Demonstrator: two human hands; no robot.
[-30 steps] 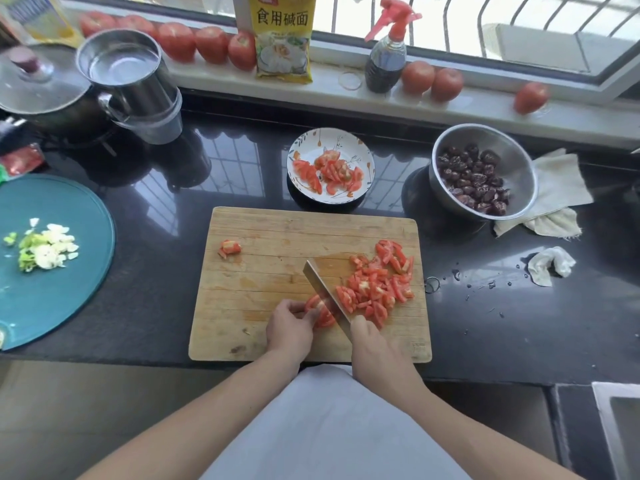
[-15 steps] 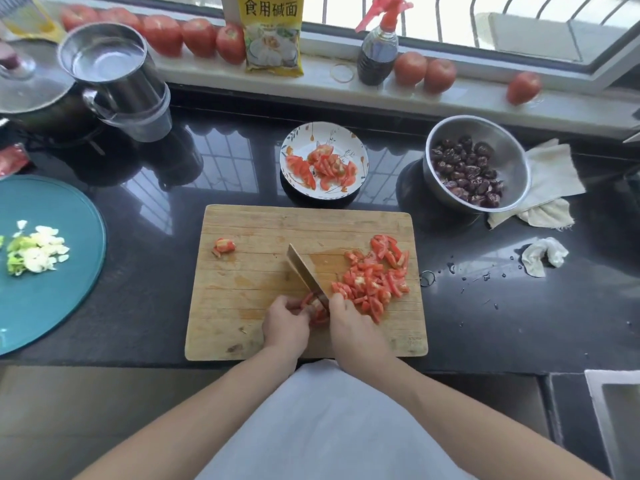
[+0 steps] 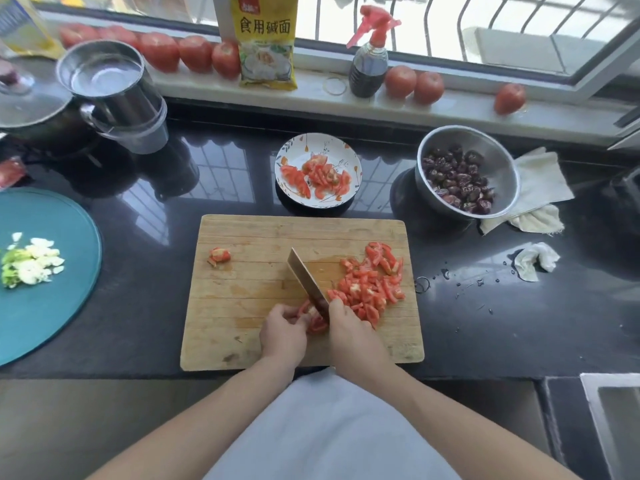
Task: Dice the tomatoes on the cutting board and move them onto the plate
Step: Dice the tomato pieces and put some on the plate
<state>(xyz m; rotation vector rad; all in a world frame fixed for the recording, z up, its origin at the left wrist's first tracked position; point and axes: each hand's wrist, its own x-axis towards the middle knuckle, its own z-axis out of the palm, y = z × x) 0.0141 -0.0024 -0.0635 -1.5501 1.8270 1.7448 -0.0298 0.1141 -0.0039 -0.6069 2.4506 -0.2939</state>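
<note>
Our left hand pinches the last red tomato chunk steady on the wooden cutting board while our right hand grips the steel cleaver to slice it.

Single head view, steeply down and forward, near cutting board.

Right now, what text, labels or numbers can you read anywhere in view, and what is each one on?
"食用碱面": large dark characters on the yellow packet standing on the windowsill.
Small red logo above those characters on the same packet: too blurred to read.
Yellow-and-blue package at the far left of the sill: print too blurred to read.
Spray bottle: no label legible.
Nothing else in view carries readable text.
</note>
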